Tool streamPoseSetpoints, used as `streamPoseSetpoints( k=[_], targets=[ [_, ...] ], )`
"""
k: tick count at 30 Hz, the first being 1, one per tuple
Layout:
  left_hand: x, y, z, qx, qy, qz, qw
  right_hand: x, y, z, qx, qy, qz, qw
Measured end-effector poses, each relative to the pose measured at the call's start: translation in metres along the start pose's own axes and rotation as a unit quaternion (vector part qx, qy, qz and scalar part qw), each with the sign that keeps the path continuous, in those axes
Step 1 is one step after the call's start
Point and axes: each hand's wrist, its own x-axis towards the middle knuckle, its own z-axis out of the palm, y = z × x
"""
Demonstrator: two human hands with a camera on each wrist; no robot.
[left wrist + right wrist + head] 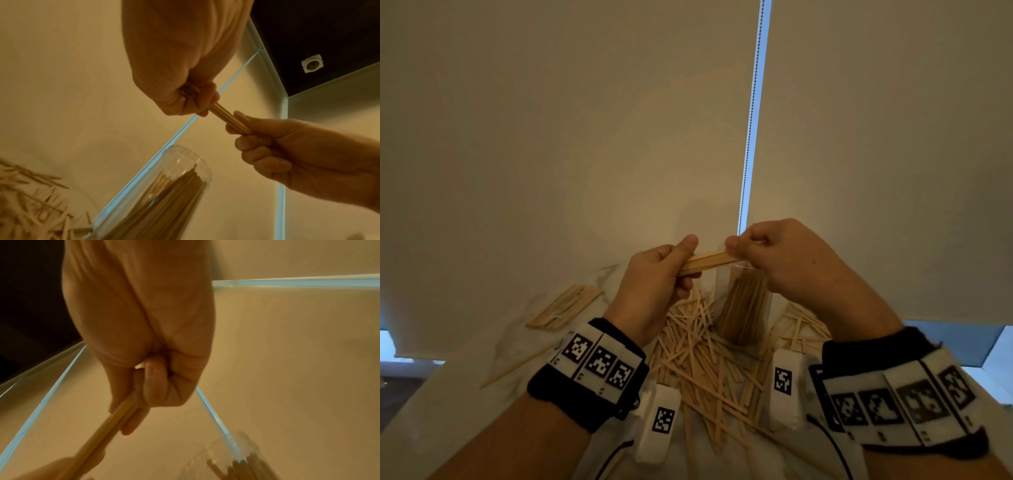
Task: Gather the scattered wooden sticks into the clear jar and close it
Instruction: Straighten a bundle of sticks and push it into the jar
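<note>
Sticks [707, 261], a small bunch, held up between both hands, right over the clear jar [744, 308]. Left hand [654, 291] curled round one end, right hand [777, 257] pinching the other. Light, thin, stiff, smooth; likely to slip or fan out, so best gripped near the middle, tight. Jar open, already half full, standing below the hands. Many more loose sticks [705, 370] under the wrists on a pale table [465, 411]. Beyond the hands, a cream blind [585, 137].

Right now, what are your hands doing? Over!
Left hand and right hand both grip one stick bundle. Clear jar open, part full. Loose sticks remain. Nothing blocking.
</note>
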Motion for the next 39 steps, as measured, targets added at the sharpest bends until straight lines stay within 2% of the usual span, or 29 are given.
streamPoseSetpoints(
  k=[4, 7, 10, 14, 16, 18, 22, 25, 28, 30, 32, 34, 36, 38, 39],
  targets=[
    [0.000, -0.003, 0.009, 0.026, -0.012, -0.027, 0.999, 0.002, 0.015, -0.038, -0.008, 0.114, 0.061, 0.992],
    [0.009, -0.013, 0.019, 0.099, -0.032, -0.051, 0.993, 0.008, 0.024, -0.049, -0.094, 0.137, 0.090, 0.982],
    [0.025, -0.016, 0.033, 0.168, -0.085, -0.052, 0.981, 0.033, 0.029, -0.038, -0.204, 0.106, 0.074, 0.970],
    [0.052, -0.017, 0.059, 0.244, -0.156, -0.022, 0.957, 0.077, 0.026, -0.011, -0.321, -0.021, 0.042, 0.946],
    [0.062, -0.020, 0.065, 0.307, -0.160, -0.012, 0.938, 0.090, 0.023, 0.005, -0.378, -0.099, 0.015, 0.920],
    [0.068, -0.024, 0.064, 0.346, -0.158, -0.002, 0.925, 0.096, 0.024, 0.017, -0.433, -0.146, -0.008, 0.889],
    [0.074, -0.029, 0.060, 0.362, -0.160, 0.006, 0.918, 0.096, 0.029, 0.021, -0.499, -0.134, -0.042, 0.855],
    [0.075, -0.029, 0.059, 0.359, -0.159, 0.009, 0.920, 0.093, 0.023, 0.021, -0.521, -0.125, -0.056, 0.843],
    [0.077, -0.032, 0.060, 0.346, -0.162, 0.009, 0.924, 0.089, 0.014, 0.021, -0.494, -0.164, -0.043, 0.853],
    [0.078, -0.034, 0.057, 0.339, -0.155, 0.015, 0.928, 0.086, 0.009, 0.018, -0.445, -0.205, -0.018, 0.872],
    [0.077, -0.034, 0.056, 0.340, -0.149, 0.017, 0.928, 0.082, 0.007, 0.011, -0.399, -0.217, -0.001, 0.891],
    [0.073, -0.034, 0.053, 0.347, -0.157, 0.017, 0.924, 0.076, 0.006, 0.002, -0.347, -0.182, -0.003, 0.920],
    [0.066, -0.034, 0.046, 0.366, -0.177, -0.004, 0.914, 0.064, 0.006, -0.005, -0.273, -0.107, 0.002, 0.956],
    [0.053, -0.032, 0.035, 0.410, -0.194, -0.034, 0.891, 0.048, 0.006, -0.011, -0.255, -0.042, -0.007, 0.966],
    [0.047, -0.030, 0.027, 0.450, -0.196, -0.048, 0.870, 0.040, 0.007, -0.012, -0.249, -0.026, -0.010, 0.968]
  ],
)
